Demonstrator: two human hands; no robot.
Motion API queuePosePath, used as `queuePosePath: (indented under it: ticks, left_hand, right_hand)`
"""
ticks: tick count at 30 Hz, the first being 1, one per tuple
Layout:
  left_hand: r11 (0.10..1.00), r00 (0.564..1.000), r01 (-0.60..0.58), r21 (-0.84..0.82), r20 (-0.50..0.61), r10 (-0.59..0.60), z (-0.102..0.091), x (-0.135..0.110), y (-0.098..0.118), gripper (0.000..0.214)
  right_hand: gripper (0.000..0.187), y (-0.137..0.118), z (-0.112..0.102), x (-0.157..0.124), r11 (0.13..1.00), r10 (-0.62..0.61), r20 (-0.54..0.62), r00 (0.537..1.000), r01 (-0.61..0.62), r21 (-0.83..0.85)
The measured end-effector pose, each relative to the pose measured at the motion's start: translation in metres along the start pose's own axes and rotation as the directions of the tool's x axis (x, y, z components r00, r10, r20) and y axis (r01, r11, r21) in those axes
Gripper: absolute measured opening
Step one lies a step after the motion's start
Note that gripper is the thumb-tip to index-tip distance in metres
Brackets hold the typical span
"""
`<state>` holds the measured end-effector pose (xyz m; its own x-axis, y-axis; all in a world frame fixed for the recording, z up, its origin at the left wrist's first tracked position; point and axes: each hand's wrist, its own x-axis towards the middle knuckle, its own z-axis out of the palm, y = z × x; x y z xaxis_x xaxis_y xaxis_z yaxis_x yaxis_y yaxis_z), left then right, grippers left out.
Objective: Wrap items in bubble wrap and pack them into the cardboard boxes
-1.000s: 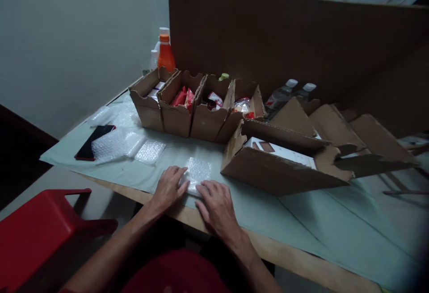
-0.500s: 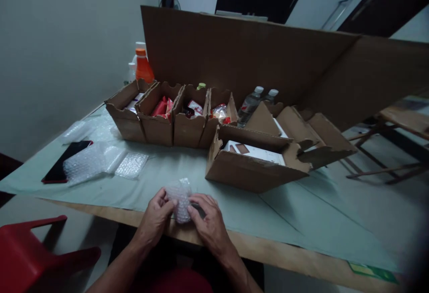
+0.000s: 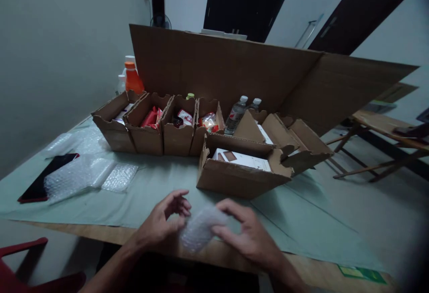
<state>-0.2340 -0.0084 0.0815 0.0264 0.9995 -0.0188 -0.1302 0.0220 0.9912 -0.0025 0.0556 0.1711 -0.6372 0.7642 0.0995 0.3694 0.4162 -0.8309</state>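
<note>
Both my hands hold a small bundle of bubble wrap (image 3: 201, 229) just above the near edge of the table (image 3: 161, 181). My left hand (image 3: 163, 226) pinches the bundle's left side with thumb and curled fingers. My right hand (image 3: 250, 235) grips its right side, fingers wrapped over the top. What the wrap contains is hidden. Beyond the hands stands an open cardboard box (image 3: 241, 172) holding a white carton (image 3: 241, 159).
A row of cardboard bins (image 3: 157, 125) with red packets stands at the back left. Loose bubble wrap sheets (image 3: 87, 174) and a dark phone (image 3: 43, 183) lie left. Water bottles (image 3: 236, 114), an orange-capped bottle (image 3: 133, 81) and a tall cardboard sheet (image 3: 234, 69) stand behind.
The bubble wrap went from lying flat under my hands to being folded into a bundle and lifted off the table. The view has tilted upward.
</note>
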Motion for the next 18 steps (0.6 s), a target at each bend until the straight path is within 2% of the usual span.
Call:
queuePosePath:
  ticks: [2, 4, 6, 7, 10, 14, 16, 18]
  left_hand:
    - [0.999, 0.993, -0.020, -0.025, -0.120, 0.017, -0.008, 0.025, 0.002, 0.058]
    - [1.000, 0.976, -0.011, 0.027, -0.218, 0.017, -0.013, 0.051, -0.003, 0.055]
    - [0.997, 0.968, -0.006, 0.075, -0.248, 0.024, -0.013, 0.071, -0.012, 0.054]
    - [0.996, 0.968, -0.004, 0.088, -0.251, 0.026, -0.012, 0.077, -0.018, 0.053]
    - [0.993, 0.968, -0.011, 0.118, -0.246, 0.040, -0.009, 0.082, -0.034, 0.045]
    - [0.983, 0.967, -0.035, 0.181, -0.243, 0.079, -0.009, 0.075, -0.042, 0.038]
    - [0.975, 0.966, -0.051, 0.216, -0.236, 0.103, -0.009, 0.074, -0.042, 0.035]
    - [0.965, 0.966, -0.069, 0.251, -0.224, 0.127, -0.008, 0.073, -0.042, 0.033]
  right_hand:
    - [0.016, -0.006, -0.037, 0.009, 0.986, 0.021, -0.148, 0.989, 0.004, 0.167]
    - [0.027, -0.008, -0.070, 0.027, 0.968, 0.065, -0.346, 0.936, 0.025, 0.249]
    - [0.033, -0.008, -0.094, 0.050, 0.975, 0.077, -0.478, 0.875, 0.034, 0.219]
    - [0.034, -0.007, -0.101, 0.062, 0.984, 0.069, -0.494, 0.867, 0.021, 0.175]
    - [0.031, -0.004, -0.105, 0.094, 0.999, 0.041, -0.421, 0.906, -0.048, -0.007]
    - [0.032, -0.006, -0.093, 0.122, 0.973, 0.066, -0.330, 0.942, -0.133, -0.187]
    - [0.031, -0.009, -0.090, 0.130, 0.938, 0.081, -0.297, 0.951, -0.174, -0.300]
    - [0.021, -0.014, -0.091, 0.135, 0.848, 0.046, -0.274, 0.961, -0.183, -0.497]
